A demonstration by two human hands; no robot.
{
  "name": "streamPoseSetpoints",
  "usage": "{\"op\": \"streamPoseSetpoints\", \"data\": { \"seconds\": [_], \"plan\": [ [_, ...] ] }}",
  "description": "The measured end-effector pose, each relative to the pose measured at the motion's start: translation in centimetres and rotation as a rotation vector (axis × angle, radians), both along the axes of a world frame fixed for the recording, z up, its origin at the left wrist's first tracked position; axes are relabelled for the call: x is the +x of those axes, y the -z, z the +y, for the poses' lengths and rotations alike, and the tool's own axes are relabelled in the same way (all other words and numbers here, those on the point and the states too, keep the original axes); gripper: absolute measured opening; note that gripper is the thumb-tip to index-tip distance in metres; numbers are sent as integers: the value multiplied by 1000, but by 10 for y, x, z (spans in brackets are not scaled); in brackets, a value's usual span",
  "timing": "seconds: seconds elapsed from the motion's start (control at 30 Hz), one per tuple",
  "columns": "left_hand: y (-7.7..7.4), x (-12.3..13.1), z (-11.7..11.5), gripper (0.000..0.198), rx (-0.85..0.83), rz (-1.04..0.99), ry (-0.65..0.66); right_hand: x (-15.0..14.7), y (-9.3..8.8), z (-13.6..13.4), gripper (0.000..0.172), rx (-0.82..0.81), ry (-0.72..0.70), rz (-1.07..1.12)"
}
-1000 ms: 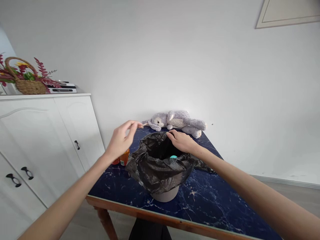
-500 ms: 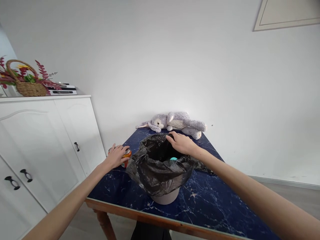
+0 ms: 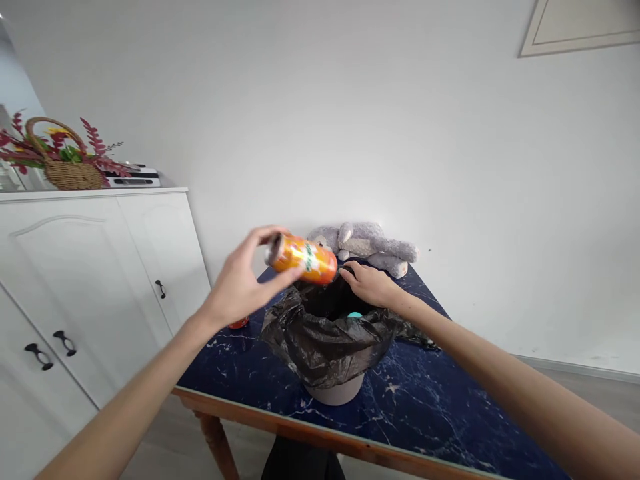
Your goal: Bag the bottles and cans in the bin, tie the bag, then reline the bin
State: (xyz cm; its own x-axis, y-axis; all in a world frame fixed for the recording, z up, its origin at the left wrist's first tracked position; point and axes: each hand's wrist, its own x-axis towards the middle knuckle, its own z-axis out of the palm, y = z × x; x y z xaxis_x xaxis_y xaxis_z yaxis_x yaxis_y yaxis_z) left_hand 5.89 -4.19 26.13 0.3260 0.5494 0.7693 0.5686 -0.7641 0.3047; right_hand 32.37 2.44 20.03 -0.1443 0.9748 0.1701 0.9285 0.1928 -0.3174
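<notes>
one glossy orange can (image 3: 307,259), cylindrical with white and green print, is tilted nearly sideways over the mouth of one crinkled black plastic bag (image 3: 330,353), the left hand (image 3: 243,277) closed around it. the right hand (image 3: 371,285) has bent fingers on the bag's far rim; cannot tell if they pinch. the bag lines one round, greyish bin (image 3: 339,393). one fluffy grey plush toy (image 3: 361,245) lies behind.

A blue marbled table (image 3: 425,407) carries a bin (image 3: 336,393), red can (image 3: 239,324), black plastic (image 3: 419,335) — and a plush toy (image 3: 367,241).
</notes>
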Motion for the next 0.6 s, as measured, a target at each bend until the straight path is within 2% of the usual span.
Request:
{"op": "streamPoseSetpoints", "data": {
  "seconds": [0.1,0.17,0.23,0.3,0.33,0.4,0.5,0.6],
  "plan": [
    [8,11,-12,59,-170,261,17,0,1,0,49,0,-4,-2],
    [13,10,-10,59,-205,285,2,1,1,0,47,1,-7,2],
    [19,-3,3,55,-154,236,-81,1,1,0,47,3,-8,10],
    [30,-25,27,51,-60,223,-223,1,0,0,48,7,-6,23],
    [37,-39,41,51,-39,257,-305,1,0,0,48,9,-5,30],
    [59,-69,71,56,-146,393,-477,1,0,1,49,12,-4,42],
    [100,-108,104,69,-304,450,-574,1,0,1,50,14,-4,55],
    [137,-130,115,75,-409,459,-628,1,-1,0,50,11,-3,61]
  ]
}}
